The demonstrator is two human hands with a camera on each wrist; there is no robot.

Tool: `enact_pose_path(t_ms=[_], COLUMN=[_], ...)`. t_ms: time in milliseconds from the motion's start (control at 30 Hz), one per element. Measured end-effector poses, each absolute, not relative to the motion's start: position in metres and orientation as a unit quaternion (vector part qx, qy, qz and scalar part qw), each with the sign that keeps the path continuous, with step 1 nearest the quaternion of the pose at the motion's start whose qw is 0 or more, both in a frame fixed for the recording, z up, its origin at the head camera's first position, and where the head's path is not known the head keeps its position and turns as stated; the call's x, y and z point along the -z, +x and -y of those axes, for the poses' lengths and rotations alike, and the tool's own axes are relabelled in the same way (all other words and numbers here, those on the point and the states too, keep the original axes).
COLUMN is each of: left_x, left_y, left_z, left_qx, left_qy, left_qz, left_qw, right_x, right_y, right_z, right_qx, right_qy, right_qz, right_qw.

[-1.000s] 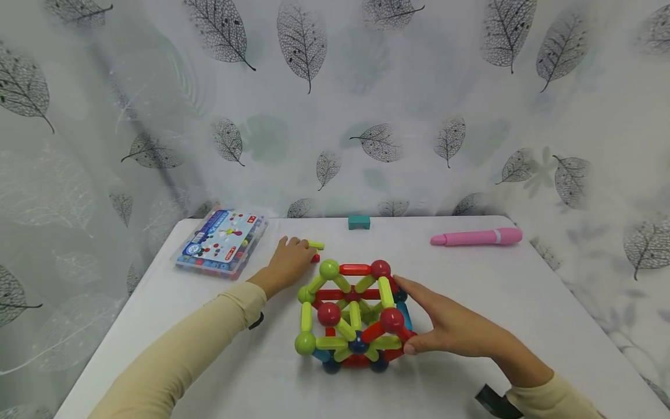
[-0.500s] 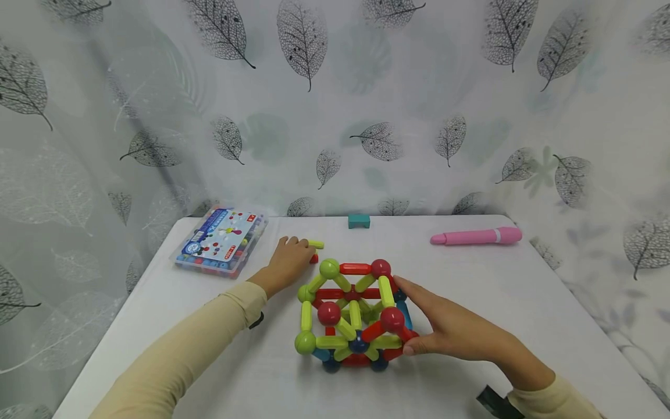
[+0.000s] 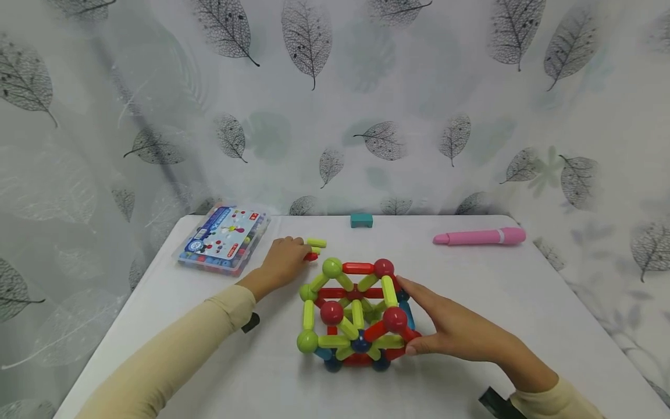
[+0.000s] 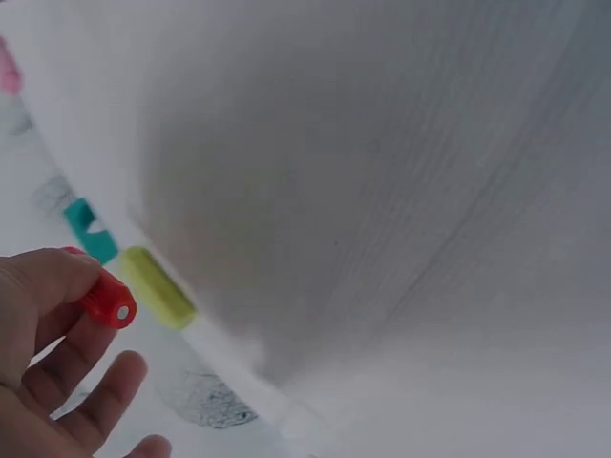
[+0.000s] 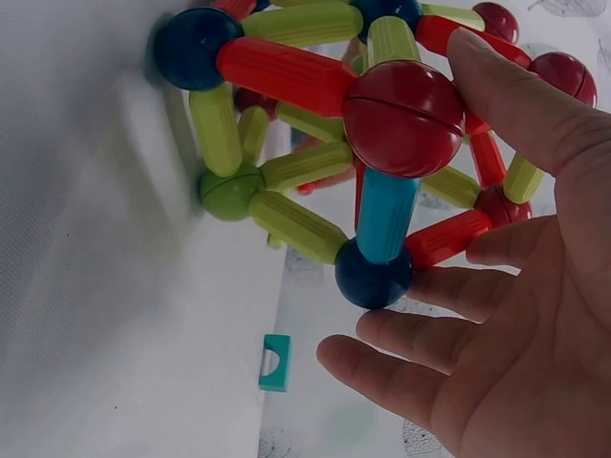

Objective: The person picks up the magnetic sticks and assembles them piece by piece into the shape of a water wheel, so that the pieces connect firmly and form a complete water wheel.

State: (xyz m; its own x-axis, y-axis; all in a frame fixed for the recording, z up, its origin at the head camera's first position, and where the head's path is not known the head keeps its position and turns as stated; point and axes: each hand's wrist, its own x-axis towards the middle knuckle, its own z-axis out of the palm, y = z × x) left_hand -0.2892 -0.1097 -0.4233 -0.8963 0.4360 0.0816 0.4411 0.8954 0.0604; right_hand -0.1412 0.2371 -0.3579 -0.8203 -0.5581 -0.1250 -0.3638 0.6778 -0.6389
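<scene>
A frame of magnetic sticks and balls (image 3: 360, 341) in red, green and blue stands on the white table in the head view. My right hand (image 3: 460, 323) holds its right side, thumb at the front and fingers reaching along the back. In the right wrist view that hand's thumb (image 5: 516, 100) lies by a dark red ball (image 5: 405, 119), and fingertips meet a dark blue ball (image 5: 372, 275). My left hand (image 3: 282, 260), beyond the frame's left side, pinches a red magnetic stick (image 4: 110, 301) between thumb and index finger. Loose green sticks (image 3: 316, 242) lie close by its fingertips.
A clear plastic case (image 3: 222, 240) with a printed label and coloured pieces stands at the back left. A teal block (image 3: 361, 220) sits at the table's back edge. A pink marker-like stick (image 3: 478, 237) lies at the back right, before a leaf-print curtain (image 3: 324, 105).
The left hand draws back slightly to the left with the red stick, uncovering more of the green sticks. The right hand and the frame stay in place; the head view shifts slightly.
</scene>
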Motion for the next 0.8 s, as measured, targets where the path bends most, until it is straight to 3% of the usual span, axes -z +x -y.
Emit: enact_pose_path(t_ms=[367,533,800], left_x=[0.381,0.367,0.359], left_y=[-0.228,-0.191,-0.155], left_z=[0.142,0.146,0.147], left_qx=[0.350,0.408,0.428], left_qy=[-0.183,-0.206,-0.264], left_qz=[0.919,0.889,0.861], left_qw=[-0.003,-0.009,-0.072], right_x=[0.357,0.356,0.355], right_y=[-0.142,-0.141,-0.141], right_z=[-0.237,-0.236,-0.235], right_qx=[0.312,0.312,0.314], right_qy=[-0.252,-0.248,-0.250], right_qz=[-0.902,-0.903,-0.901], right_qw=[0.161,0.161,0.164])
